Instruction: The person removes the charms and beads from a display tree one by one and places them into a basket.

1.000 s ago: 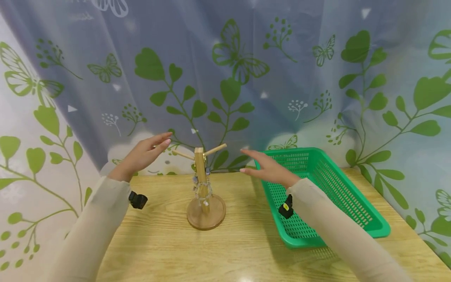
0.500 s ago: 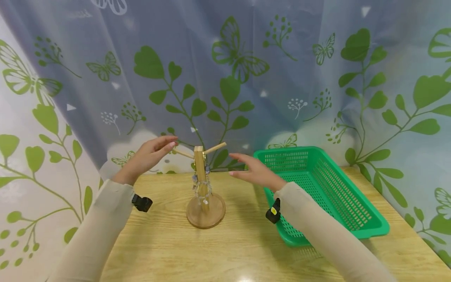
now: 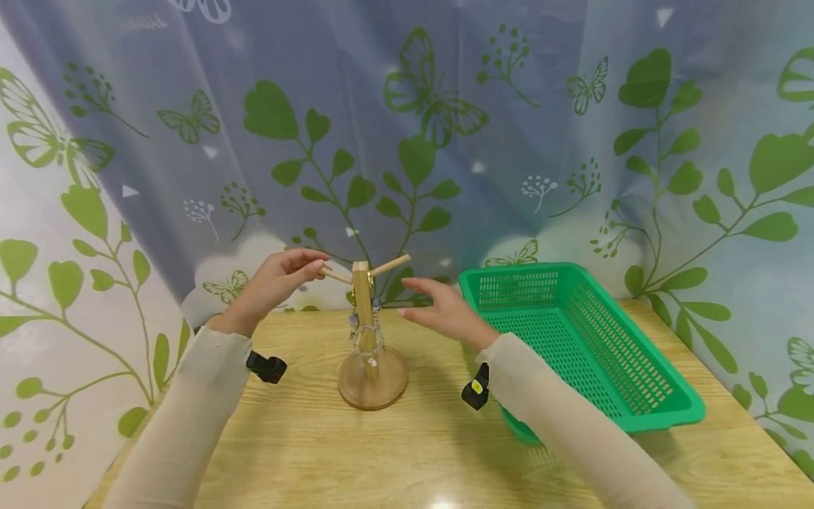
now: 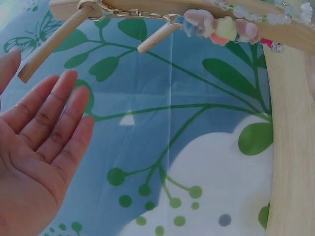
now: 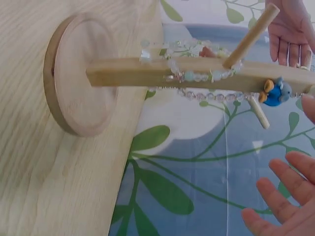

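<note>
A wooden stand with a round base and side pegs stands on the table. Strings of beads hang around its post. In the left wrist view, a chain with pastel beads hangs from a peg. My left hand is at the left upper peg, which lies between thumb and straight fingers; contact cannot be made out. My right hand hovers right of the post, fingers spread and holding nothing. The right wrist view shows a blue-and-grey charm close to the right thumb.
A green plastic basket with perforated walls stands on the right of the wooden table, partly below my right forearm. Behind the table hangs a curtain with leaf and butterfly prints.
Both hands have moved in toward the stand, the left one rightward up to the peg and the right one leftward away from the basket. The stand and basket stay in place.
</note>
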The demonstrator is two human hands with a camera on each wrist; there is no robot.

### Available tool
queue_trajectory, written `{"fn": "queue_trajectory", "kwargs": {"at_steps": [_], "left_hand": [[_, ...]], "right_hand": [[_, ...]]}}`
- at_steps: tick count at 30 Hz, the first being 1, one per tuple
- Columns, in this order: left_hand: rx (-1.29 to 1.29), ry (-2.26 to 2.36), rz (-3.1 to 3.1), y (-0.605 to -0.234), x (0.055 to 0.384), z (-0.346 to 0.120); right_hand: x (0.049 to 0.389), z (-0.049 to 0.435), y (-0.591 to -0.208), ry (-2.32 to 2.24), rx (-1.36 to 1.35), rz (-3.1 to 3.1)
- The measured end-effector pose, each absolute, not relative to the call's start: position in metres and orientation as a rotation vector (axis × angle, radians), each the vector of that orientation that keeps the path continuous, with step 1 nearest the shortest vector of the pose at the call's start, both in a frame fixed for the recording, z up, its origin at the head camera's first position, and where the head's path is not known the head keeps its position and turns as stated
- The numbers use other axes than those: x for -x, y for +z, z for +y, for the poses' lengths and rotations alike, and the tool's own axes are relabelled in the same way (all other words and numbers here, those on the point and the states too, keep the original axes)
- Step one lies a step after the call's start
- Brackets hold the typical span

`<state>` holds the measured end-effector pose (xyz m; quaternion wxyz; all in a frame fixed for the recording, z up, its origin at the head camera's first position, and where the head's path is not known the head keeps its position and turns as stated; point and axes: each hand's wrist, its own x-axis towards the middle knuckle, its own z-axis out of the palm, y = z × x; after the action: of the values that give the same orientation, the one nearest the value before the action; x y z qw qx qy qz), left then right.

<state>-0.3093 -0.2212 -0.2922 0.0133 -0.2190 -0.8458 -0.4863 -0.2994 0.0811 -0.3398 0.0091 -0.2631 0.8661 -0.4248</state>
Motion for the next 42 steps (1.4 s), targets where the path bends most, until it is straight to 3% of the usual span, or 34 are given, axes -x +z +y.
{"fn": "queue_trajectory", "kwargs": {"at_steps": [42], "left_hand": [[0.603, -1.725, -2.549, -0.298, 0.309, -0.206]], "right_hand": [[0.29, 0.029, -0.363, -1.794, 0.736, 2.691]]}}
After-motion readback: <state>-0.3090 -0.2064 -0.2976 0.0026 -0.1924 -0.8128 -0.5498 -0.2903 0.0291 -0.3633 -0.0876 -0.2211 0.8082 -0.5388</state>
